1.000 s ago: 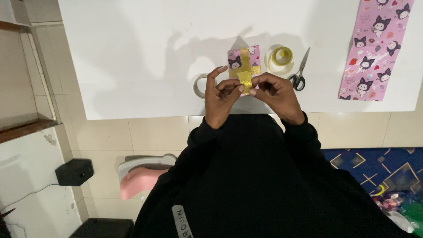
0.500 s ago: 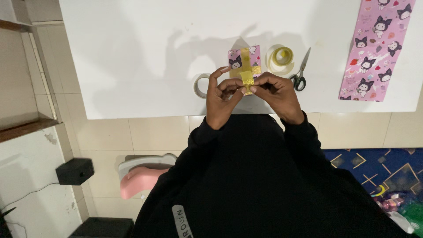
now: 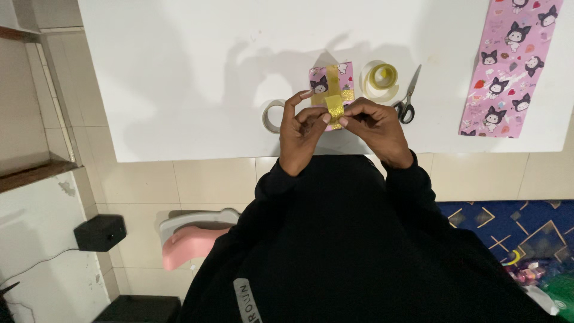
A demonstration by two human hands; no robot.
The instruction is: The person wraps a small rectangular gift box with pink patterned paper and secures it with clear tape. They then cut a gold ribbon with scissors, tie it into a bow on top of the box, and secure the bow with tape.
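Saw both hands pinching gold ribbon [image 3: 334, 107] at near edge of box [image 3: 332, 84] on desk [image 3: 179, 72]. L hand [image 3: 301, 134] and R hand [image 3: 372, 127] equally close, fingers clenched on ribbon. Ribbon's long axis ran away from me, across box top.

Home room: tiled floor [image 3: 197, 179], patterned blue rug [image 3: 508, 224], white craft table [image 3: 179, 78].

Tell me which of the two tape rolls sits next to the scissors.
The yellowish roll, lying just left of the scissors and right of the wrapped box. The other, greyish roll lies by the left hand, far from them.
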